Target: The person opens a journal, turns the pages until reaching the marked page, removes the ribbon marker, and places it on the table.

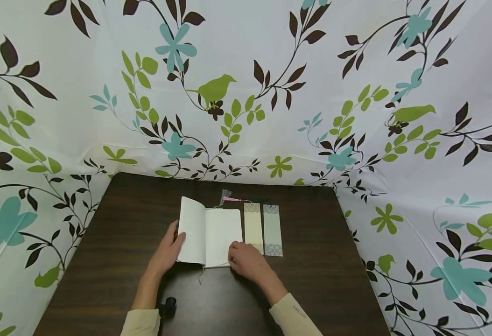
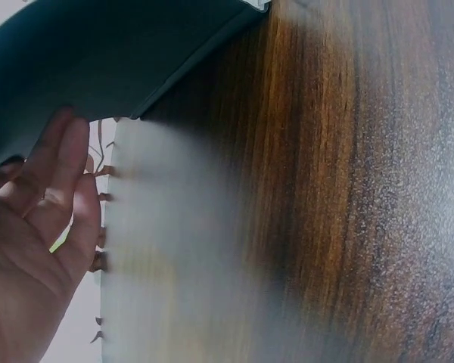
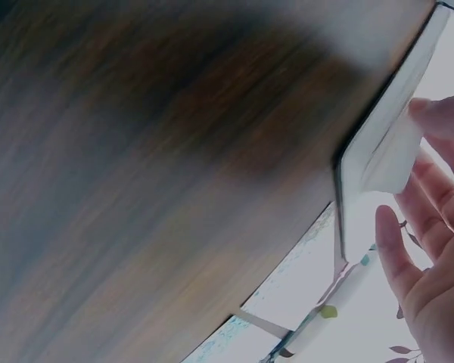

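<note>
A notebook (image 1: 223, 231) with blank white pages and a dark cover (image 2: 129, 57) lies open on the dark wooden table, its left side raised. My left hand (image 1: 167, 252) holds that raised side, thumb on the page edge and fingers behind the cover. At the lower right corner of the notebook, my right hand (image 1: 248, 261) pinches a page (image 3: 393, 155) between thumb and fingers, and the page corner bends up. Two bookmarks lie to the right of the notebook: a cream one (image 1: 253, 226) and a pale green one (image 1: 272, 230).
A pink tassel (image 1: 231, 199) and a grey tassel (image 1: 226, 192) lie above the notebook. Around the table (image 1: 313, 280) hangs a white curtain (image 1: 246, 56) printed with leaves, flowers and birds. A thin ribbon (image 1: 200, 278) sticks out below the notebook's spine.
</note>
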A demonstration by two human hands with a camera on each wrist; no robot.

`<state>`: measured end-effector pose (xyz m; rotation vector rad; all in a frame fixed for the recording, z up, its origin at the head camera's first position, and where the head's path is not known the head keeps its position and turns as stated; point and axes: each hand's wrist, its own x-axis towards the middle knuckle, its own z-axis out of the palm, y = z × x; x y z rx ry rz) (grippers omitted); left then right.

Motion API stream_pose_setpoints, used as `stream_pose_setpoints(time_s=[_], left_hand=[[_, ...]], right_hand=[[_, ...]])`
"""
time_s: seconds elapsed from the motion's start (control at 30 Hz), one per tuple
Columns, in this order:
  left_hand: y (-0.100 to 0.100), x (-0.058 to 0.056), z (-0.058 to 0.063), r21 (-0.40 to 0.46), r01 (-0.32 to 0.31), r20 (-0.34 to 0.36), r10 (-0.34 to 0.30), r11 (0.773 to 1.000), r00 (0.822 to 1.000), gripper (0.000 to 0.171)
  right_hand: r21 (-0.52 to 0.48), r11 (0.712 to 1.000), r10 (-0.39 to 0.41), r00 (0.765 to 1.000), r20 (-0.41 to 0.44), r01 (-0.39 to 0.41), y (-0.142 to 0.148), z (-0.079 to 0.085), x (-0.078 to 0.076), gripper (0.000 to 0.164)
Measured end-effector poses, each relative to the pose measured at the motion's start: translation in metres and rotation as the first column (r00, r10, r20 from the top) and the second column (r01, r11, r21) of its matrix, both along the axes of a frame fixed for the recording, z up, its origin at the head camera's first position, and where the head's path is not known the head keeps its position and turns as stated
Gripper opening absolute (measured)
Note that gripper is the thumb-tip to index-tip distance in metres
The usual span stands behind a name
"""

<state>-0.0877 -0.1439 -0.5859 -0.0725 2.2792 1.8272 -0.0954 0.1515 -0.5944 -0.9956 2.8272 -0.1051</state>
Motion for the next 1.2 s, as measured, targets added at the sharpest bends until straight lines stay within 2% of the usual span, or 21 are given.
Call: stream_pose_setpoints(time_s=[0.13, 0.33, 0.43, 0.53, 0.6, 0.7, 0.8, 0.87, 0.93, 1.0, 1.1, 1.2], left_hand=[[0.001, -0.002, 0.002, 0.000, 0.009, -0.014, -0.009, 1.000, 1.000, 0.060], [-0.001, -0.004, 0.000, 0.001, 0.017, 0.042, -0.017, 1.000, 0.999, 0.057], [-0.002, -0.003, 0.000, -0.009, 0.014, 0.057, -0.014, 1.000, 0.998, 0.055], [-0.002, -0.002, 0.001, -0.019, 0.015, 0.053, -0.014, 1.000, 0.999, 0.055], [-0.002, -0.001, 0.000, -0.025, 0.018, 0.037, -0.017, 1.000, 0.999, 0.058], [-0.002, -0.001, -0.001, -0.015, 0.016, -0.013, -0.016, 1.000, 1.000, 0.067], [0.000, -0.003, -0.005, -0.008, 0.005, -0.085, -0.006, 1.000, 0.996, 0.077], [-0.002, -0.003, -0.005, -0.051, -0.011, -0.133, 0.004, 0.999, 0.991, 0.071], [-0.003, -0.003, -0.005, -0.109, -0.009, -0.157, -0.009, 0.994, 0.988, 0.055], [-0.004, -0.001, -0.004, -0.164, -0.006, -0.156, -0.020, 0.986, 0.987, 0.040], [-0.002, -0.001, -0.002, -0.200, 0.003, -0.129, -0.029, 0.980, 0.991, 0.036], [0.001, -0.001, 0.000, -0.200, -0.006, -0.119, -0.018, 0.980, 0.993, 0.036]], right_hand=[[-0.008, 1.000, 0.001, 0.999, -0.049, -0.001, -0.002, 0.002, 0.000, 0.011], [0.006, 1.000, 0.011, 0.993, -0.122, -0.010, -0.002, -0.002, 0.000, 0.010], [0.017, 1.000, 0.006, 0.991, -0.134, -0.003, -0.001, -0.003, -0.001, 0.003], [0.000, 0.999, -0.050, 0.992, -0.116, 0.050, 0.001, -0.004, -0.001, 0.018], [-0.040, 0.991, -0.128, 0.987, -0.096, 0.124, 0.003, -0.005, 0.000, 0.033], [-0.145, 0.952, -0.281, 0.958, -0.055, 0.271, 0.005, -0.004, 0.000, 0.053], [-0.256, 0.873, -0.419, 0.907, 0.039, 0.414, 0.008, -0.004, 0.000, 0.065], [-0.312, 0.830, -0.448, 0.886, 0.119, 0.462, 0.005, -0.003, -0.001, 0.065], [-0.345, 0.813, -0.433, 0.883, 0.181, 0.470, 0.000, -0.003, -0.001, 0.061], [-0.360, 0.822, -0.389, 0.897, 0.211, 0.441, -0.007, -0.003, 0.000, 0.057], [-0.377, 0.845, -0.314, 0.923, 0.224, 0.379, -0.019, -0.002, 0.004, 0.054], [-0.381, 0.864, -0.257, 0.938, 0.230, 0.331, -0.032, 0.002, 0.008, 0.053]])
